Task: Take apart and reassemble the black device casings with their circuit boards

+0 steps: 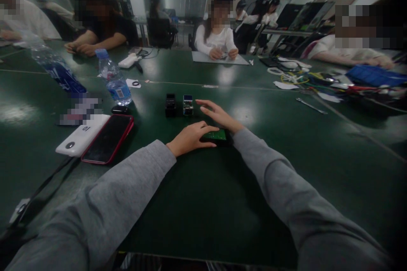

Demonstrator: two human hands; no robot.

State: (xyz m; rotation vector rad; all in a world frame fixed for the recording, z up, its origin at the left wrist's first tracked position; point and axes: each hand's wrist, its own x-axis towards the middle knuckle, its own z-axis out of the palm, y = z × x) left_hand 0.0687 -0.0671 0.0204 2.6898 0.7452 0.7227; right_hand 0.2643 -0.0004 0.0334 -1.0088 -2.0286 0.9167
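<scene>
On the green table in the head view lies a black-edged device with a green circuit board [218, 134]. My left hand [193, 136] grips its left end, thumb along the near side and index finger over the top. Just beyond, my right hand [221, 115] is open and holds nothing, its fingers stretched leftward. Their tips are close to a small module with exposed electronics and a dark blue top [188, 105], apparently without touching it. To the module's left stands a small black box [171, 105]. My right wrist passes beside the circuit board's right end.
Left of my arms lie a red-cased phone [108, 139], a white power bank [83, 135] and a small black case [120, 110]. Two water bottles [114, 80] stand behind them. At right are a wrench [311, 106] and tangled cables [305, 78]. Several people sit around.
</scene>
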